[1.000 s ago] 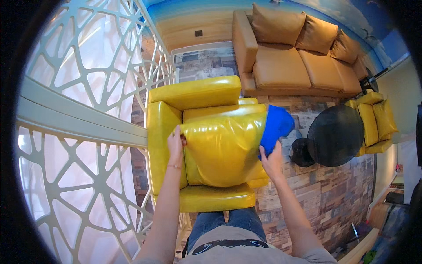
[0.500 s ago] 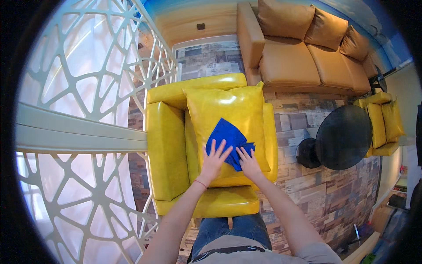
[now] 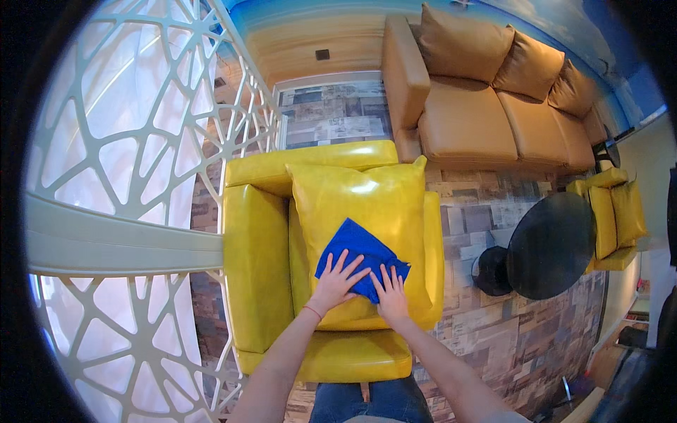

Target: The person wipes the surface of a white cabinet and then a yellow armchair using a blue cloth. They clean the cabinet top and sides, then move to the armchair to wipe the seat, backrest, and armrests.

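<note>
Clock centred on the cloth, 12 = top of view. White lattice screen [image 3: 127, 243] at 9, thick rail running in toward the armchair. Yellow armchair [image 3: 257, 268] next, backrest at 9, armrests at 12 and 6, glossy. Yellow cushion [image 3: 381, 201] lies flat on its seat, one pointed corner sticking up at 1, bright glare patch at 12.

Left hand [image 3: 337, 287] at 7–8: palm down, open, fingers spread over the cloth, pointing to about 1. Thin band [image 3: 312, 311] on that wrist. Blue cloth [image 3: 367, 248] sits on the cushion, near its middle, slightly toward 6; one corner points to 11, lower edge rumpled between the hands. Jeans [image 3: 370, 403] at 6, just past the near armrest. Right hand [image 3: 392, 302] at 5: open, fingers extended to 11–12, fingertips on the cloth's right part. Hands close together.

Tan sofa [image 3: 469, 120] at 1–2, three back pillows. Small round black stand [image 3: 491, 271] at 3, beside the larger black round table [image 3: 553, 243], also 3. Second yellow armchair [image 3: 604, 218] just short of 3, far side of table.
</note>
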Available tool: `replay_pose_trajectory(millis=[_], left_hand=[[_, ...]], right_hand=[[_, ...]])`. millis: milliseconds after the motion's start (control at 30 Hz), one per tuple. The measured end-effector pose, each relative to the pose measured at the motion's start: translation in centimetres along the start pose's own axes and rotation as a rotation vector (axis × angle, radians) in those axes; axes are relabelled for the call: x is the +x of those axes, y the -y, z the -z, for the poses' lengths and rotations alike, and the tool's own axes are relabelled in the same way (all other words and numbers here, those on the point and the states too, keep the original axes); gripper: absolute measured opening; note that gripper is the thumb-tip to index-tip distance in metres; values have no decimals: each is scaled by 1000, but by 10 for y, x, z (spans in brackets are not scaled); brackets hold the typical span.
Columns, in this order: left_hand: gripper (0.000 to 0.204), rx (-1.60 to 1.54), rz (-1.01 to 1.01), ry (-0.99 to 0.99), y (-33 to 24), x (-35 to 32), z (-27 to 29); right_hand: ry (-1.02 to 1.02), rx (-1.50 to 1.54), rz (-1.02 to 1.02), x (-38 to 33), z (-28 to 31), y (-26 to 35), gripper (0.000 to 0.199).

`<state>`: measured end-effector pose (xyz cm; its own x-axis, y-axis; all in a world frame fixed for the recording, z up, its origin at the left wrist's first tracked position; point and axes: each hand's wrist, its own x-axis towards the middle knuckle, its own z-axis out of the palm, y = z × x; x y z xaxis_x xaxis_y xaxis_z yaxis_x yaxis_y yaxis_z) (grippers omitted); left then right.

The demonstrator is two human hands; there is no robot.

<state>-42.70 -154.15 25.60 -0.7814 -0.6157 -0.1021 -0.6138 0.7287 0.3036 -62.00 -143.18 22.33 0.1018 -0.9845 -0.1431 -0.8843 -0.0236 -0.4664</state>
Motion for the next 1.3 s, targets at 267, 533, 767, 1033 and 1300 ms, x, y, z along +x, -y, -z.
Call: replay_pose_trajectory(millis=[267,533,767,1033,1300], left_hand=[[98,-109,387,-248,88,100,25],[91,-205,505,-373,120,68,4],[93,-332,541,-57,-34,-75,-64],[88,-203,416,-57,-6,-46,-63],[77,-94,488,-320,91,120,20]], right_hand=[[-224,-51,129,189,66,3,69],[-168,-107,230,214,48,28,68],[157,-51,276,26,-3,8,79],[120,-61,190,56,4,0,79],[-232,-51,208,235,64,-21,68]])
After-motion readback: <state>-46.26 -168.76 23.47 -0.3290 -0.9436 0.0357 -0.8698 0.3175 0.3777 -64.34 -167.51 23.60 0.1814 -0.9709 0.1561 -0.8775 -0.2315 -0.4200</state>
